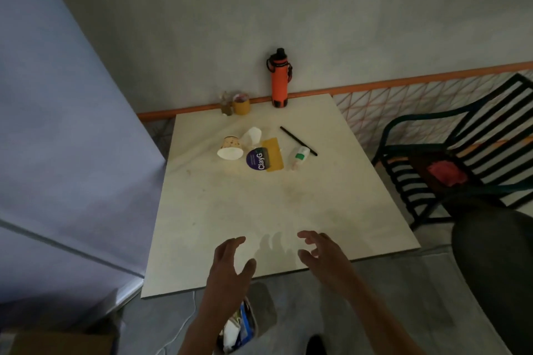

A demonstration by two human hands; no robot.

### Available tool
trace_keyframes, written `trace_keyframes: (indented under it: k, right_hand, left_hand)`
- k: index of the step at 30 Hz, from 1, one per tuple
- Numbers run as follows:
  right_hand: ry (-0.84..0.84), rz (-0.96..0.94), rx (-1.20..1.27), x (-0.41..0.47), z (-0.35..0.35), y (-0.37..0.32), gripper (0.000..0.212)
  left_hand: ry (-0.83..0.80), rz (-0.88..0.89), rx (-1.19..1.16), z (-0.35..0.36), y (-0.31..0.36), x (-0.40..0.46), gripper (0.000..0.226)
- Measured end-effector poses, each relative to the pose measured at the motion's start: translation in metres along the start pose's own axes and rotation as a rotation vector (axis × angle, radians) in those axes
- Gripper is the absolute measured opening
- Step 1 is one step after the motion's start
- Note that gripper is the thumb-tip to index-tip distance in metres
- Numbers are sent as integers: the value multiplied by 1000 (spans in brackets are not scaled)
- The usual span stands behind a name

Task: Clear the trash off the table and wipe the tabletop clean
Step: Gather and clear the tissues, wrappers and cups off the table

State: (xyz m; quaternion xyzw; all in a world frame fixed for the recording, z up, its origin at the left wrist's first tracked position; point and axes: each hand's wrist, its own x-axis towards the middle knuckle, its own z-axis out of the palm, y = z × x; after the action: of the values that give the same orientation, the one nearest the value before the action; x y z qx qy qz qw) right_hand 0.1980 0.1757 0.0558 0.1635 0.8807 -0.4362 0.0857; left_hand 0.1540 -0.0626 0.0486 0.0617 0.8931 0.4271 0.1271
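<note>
On the cream tabletop (259,210) a cluster of trash lies toward the far side: a tipped patterned paper cup (230,147), a white cup (253,135) on its side, a purple round "ClayG" lid (257,159), a yellow flat piece (274,154), a small white bottle with a green band (299,156) and a black straw (297,140). My left hand (230,261) and my right hand (323,253) hover over the near edge, fingers spread and loosely bent, holding nothing. Both are well short of the trash.
An orange bottle (279,79), a yellow cup (241,104) and a small jar (226,105) stand at the far edge by the wall. A bin with waste (239,326) sits on the floor below the near edge. A black slatted chair (450,153) stands right; a bluish panel (57,153) left.
</note>
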Motion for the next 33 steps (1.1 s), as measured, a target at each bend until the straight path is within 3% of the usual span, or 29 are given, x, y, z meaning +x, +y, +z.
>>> trace_keyframes:
  k: [12, 24, 33]
  right_hand:
    - [-93, -37, -47, 87, -69, 33, 41]
    - [-50, 104, -9, 186, -95, 29, 35]
    - [-77, 122, -112, 271, -105, 9, 46]
  left_hand:
    - [47, -83, 12, 44, 67, 72, 52]
    - [42, -83, -32, 50, 70, 195, 52]
    - [69, -143, -2, 25, 61, 299, 56]
